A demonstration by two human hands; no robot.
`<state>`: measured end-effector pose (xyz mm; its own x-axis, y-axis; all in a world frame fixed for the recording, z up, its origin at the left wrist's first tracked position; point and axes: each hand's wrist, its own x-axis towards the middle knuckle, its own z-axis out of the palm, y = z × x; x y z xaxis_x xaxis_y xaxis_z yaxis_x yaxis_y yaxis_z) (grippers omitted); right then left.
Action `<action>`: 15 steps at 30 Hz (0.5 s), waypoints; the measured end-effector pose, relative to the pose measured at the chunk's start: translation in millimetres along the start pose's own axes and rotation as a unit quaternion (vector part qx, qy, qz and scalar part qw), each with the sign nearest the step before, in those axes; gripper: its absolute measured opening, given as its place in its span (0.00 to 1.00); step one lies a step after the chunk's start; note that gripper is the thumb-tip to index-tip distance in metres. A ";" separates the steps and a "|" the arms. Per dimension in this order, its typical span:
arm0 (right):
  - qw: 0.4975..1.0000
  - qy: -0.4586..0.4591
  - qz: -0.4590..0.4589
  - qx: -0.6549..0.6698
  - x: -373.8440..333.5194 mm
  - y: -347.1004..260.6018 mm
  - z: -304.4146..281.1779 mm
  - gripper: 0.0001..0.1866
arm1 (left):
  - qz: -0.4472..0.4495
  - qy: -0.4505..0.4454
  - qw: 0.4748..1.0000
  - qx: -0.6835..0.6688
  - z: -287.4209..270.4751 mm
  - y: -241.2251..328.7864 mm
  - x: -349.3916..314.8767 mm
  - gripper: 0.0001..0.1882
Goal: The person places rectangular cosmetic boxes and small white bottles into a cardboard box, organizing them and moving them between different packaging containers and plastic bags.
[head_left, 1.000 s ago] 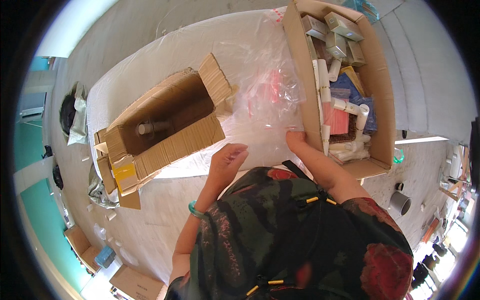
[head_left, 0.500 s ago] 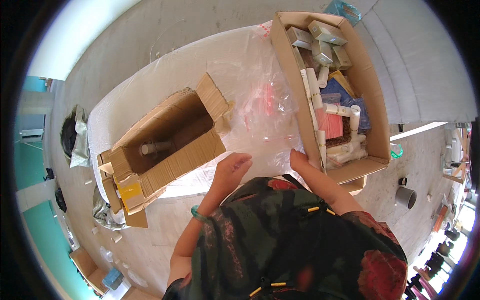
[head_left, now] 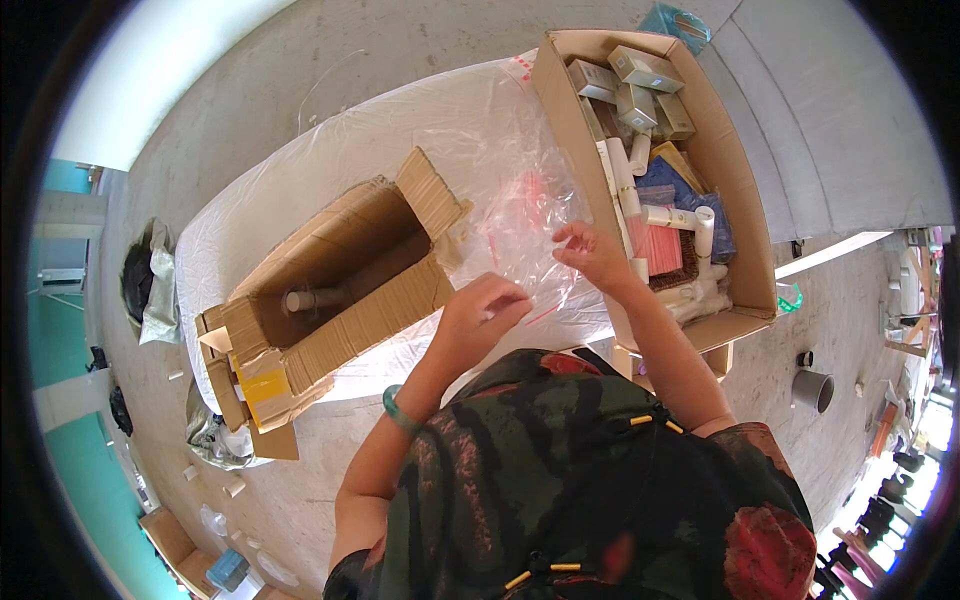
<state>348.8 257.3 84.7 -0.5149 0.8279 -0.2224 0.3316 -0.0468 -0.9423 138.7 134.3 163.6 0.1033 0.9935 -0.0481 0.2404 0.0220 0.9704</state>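
Lying beyond the left hand (head_left: 482,314) and beside the right hand (head_left: 597,260), both curled, grip unclear, are plastic bags (head_left: 528,205).

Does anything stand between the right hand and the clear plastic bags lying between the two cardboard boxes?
Nothing visible does. The right hand is at the right edge of the clear plastic bags. The filled cardboard box stands to their right and the smaller cardboard box to their left.

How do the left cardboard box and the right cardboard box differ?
The left box bears a yellow patch; the right box shows none. The left box shows one pale cylinder inside; the right box is crowded with small boxes and white tubes. Both are brown and open.
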 end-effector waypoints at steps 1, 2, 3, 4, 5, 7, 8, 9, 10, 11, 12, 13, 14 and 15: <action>1.000 0.004 0.005 -0.013 0.1 -11.6 -2.4 0.11 | 0.014 -0.010 0.999 0.032 1.4 5.7 5.8 0.09; 1.000 0.008 0.008 -0.025 1.0 -22.0 -3.9 0.11 | 0.028 -0.019 0.997 0.066 2.9 11.6 11.6 0.11; 0.999 0.013 0.004 -0.047 1.8 -33.2 -4.7 0.11 | 0.042 -0.028 0.994 0.099 5.0 15.3 16.9 0.13; 0.997 0.020 0.000 -0.069 1.8 -43.8 -5.8 0.10 | 0.087 -0.017 0.982 0.169 8.2 17.5 23.0 0.15; 0.995 0.026 -0.004 -0.092 2.5 -49.2 -5.9 0.10 | 0.132 -0.005 0.962 0.238 11.7 19.5 28.9 0.16; 0.993 0.030 -0.019 -0.108 6.7 -50.0 -6.2 0.12 | 0.164 0.002 0.929 0.331 17.8 20.9 33.8 0.19; 0.992 0.032 -0.027 -0.116 8.5 -49.9 -6.6 0.13 | 0.154 -0.003 0.922 0.357 21.1 18.3 35.0 0.19; 0.993 0.030 -0.018 -0.114 9.4 -50.2 -6.7 0.13 | 0.143 -0.008 0.913 0.382 23.3 14.6 35.8 0.20; 0.993 0.028 -0.009 -0.111 9.8 -50.0 -6.5 0.13 | 0.132 -0.008 0.910 0.392 25.2 7.7 36.2 0.18; 0.994 0.027 0.001 -0.108 10.0 -50.4 -6.4 0.13 | 0.122 -0.007 0.907 0.402 27.3 -0.6 36.4 0.17; 0.995 0.027 -0.002 -0.091 9.7 -52.5 -6.9 0.14 | 0.111 -0.007 0.904 0.412 28.7 -6.5 36.3 0.15; 0.997 0.026 -0.003 -0.074 8.3 -54.9 -7.8 0.15 | 0.111 0.018 0.923 0.368 29.4 -8.3 35.4 0.13; 0.998 0.026 -0.004 -0.057 7.1 -56.3 -8.7 0.16 | 0.109 0.043 0.939 0.323 29.4 -9.6 34.1 0.12; 0.997 0.065 -0.024 -0.027 6.6 -56.2 -9.4 0.17 | 0.108 0.068 0.953 0.276 29.6 -11.2 33.7 0.11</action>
<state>334.2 270.7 138.6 -0.4259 0.8938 -0.1404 0.3533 0.0215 -0.9353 168.1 164.3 144.1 0.0916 0.9743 0.2060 0.7030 -0.2098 0.6796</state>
